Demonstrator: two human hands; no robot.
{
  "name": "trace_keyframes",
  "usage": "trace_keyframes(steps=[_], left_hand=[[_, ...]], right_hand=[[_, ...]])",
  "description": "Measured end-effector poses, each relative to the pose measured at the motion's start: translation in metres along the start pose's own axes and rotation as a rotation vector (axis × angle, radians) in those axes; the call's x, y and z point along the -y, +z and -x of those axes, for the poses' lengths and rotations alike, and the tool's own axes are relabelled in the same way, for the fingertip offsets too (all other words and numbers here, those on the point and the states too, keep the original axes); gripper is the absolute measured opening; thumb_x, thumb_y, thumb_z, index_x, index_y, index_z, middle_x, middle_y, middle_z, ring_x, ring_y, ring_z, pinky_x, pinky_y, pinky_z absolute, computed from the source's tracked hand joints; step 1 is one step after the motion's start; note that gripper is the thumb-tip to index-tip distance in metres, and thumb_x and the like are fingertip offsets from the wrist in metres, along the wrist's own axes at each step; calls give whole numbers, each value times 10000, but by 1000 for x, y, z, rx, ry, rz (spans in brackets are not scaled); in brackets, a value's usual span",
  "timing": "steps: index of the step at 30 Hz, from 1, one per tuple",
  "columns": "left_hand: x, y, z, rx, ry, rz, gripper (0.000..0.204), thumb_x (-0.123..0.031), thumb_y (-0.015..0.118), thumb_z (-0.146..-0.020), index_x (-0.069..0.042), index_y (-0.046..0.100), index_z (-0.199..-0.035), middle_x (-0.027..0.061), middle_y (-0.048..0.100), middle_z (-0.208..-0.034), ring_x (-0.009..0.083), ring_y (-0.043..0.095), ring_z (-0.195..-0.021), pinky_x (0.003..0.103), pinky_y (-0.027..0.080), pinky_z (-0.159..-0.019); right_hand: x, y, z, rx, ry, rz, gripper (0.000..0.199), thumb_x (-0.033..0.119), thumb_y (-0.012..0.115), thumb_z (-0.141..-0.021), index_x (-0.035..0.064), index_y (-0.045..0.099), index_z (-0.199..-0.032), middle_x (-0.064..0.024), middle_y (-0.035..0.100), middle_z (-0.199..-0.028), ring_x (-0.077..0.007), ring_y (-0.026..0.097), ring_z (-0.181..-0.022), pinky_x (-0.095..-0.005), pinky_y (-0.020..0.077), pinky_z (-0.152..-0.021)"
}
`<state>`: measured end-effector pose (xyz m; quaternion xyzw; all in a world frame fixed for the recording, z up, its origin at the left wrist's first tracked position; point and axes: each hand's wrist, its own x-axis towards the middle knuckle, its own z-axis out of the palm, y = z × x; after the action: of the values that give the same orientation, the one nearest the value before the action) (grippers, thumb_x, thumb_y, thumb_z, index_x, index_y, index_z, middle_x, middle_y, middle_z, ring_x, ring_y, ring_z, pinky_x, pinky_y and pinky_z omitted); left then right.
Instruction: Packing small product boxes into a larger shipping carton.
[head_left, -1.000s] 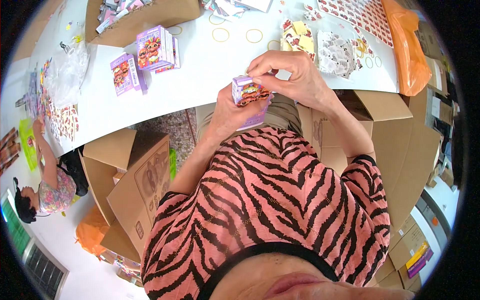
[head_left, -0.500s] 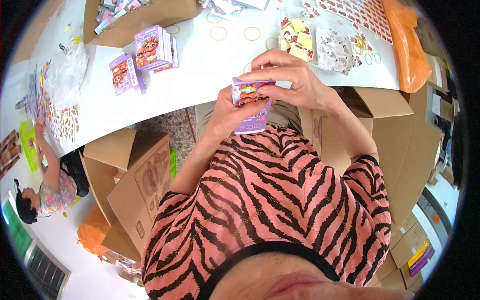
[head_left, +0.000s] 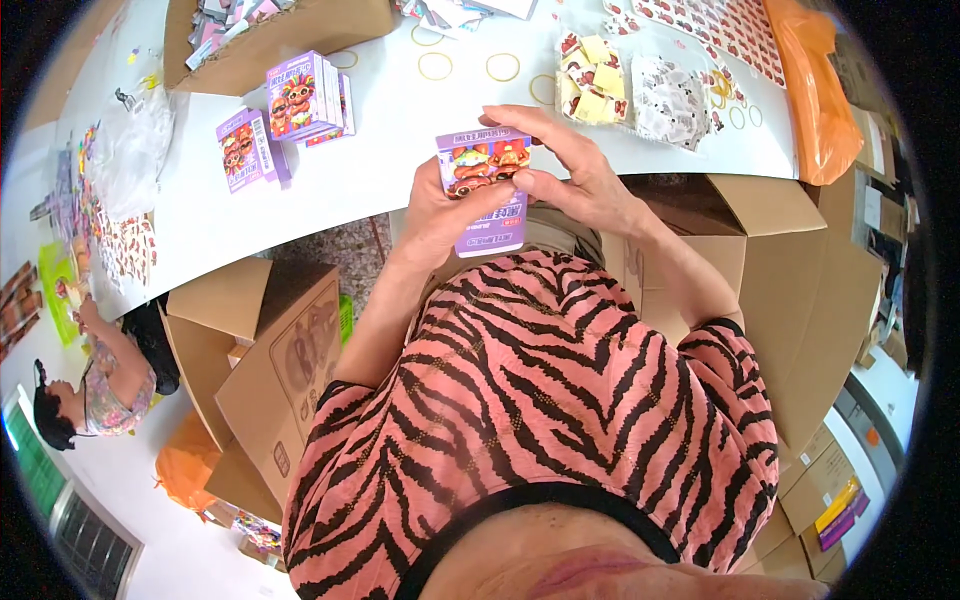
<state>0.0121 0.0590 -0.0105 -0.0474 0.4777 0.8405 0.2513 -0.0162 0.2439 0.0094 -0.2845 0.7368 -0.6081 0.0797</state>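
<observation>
A small purple cardboard box (head_left: 490, 237) with cartoon figures on its face is held over my lap, at the table's near edge. My left hand (head_left: 437, 220) wraps round its left side, thumb across the front and fingers hidden behind. My right hand (head_left: 588, 185) grips its right side, thumb on the front and index finger stretched beyond the top edge. Ahead and to the left, a stack of similar purple boxes (head_left: 298, 98) stands on the white table (head_left: 385, 150). Beside the stack, another purple box (head_left: 240, 155) leans with a flap sticking out.
Rubber bands (head_left: 503, 67) lie scattered across the table. At the right are a yellow-and-red packet (head_left: 592, 80), a clear bag of black-and-white pieces (head_left: 670, 100), sticker sheets (head_left: 715, 28) and an orange bag (head_left: 825, 110). Cartons (head_left: 280, 370) flank me. A co-worker (head_left: 115, 375) is far left.
Both hands have moved slightly left with the purple box, whose front now shows more. My right fingers have shifted from over its top to its right side. The co-worker's arm has moved.
</observation>
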Motion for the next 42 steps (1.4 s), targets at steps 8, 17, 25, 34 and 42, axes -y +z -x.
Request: trace_keyframes(steps=[8, 17, 25, 34, 42], left_hand=[[5, -6, -3, 56, -18, -78, 330, -16, 654, -821, 47, 556, -1130, 156, 656, -984, 238, 676, -844, 345, 576, -737], [-12, -10, 2, -133, 233, -223, 442, -138, 531, -910, -28, 434, -1327, 188, 443, -1347, 254, 439, -1247, 368, 368, -1027], [-6, -36, -16, 92, 753, -1075, 553, 126, 631, -624, -51, 618, -1148, 143, 600, -1185, 288, 582, -1089, 392, 448, -956], [13, -66, -46, -276, 500, -994, 245, -52, 713, -786, -8, 656, -1020, 81, 707, -854, 126, 655, -775, 273, 511, -731], [31, -82, -70, -255, 396, -855, 236, -67, 719, -783, -7, 640, -996, 74, 692, -835, 98, 609, -711, 265, 498, -674]], right_hand=[[-5, -9, 5, -23, -39, 149, 321, 47, 621, -852, 52, 616, -1174, -81, 644, -1086, -191, 584, -1010, -313, 457, -890], [-44, -18, 7, -218, 608, -498, 247, 192, 577, -915, 60, 601, -1122, -33, 649, -1009, -81, 597, -901, -256, 474, -800], [-51, 0, 2, -50, 803, -936, 220, 191, 537, -939, 61, 594, -1106, -42, 645, -1027, -108, 621, -919, -260, 508, -809], [-40, 20, -27, -214, 77, 254, 434, 60, 629, -808, 47, 522, -1229, -121, 626, -1044, -252, 617, -891, -349, 489, -747], [-75, 11, -42, -17, 208, 565, 323, 143, 675, -807, 18, 522, -1062, -206, 639, -818, -376, 629, -730, -418, 491, -619]])
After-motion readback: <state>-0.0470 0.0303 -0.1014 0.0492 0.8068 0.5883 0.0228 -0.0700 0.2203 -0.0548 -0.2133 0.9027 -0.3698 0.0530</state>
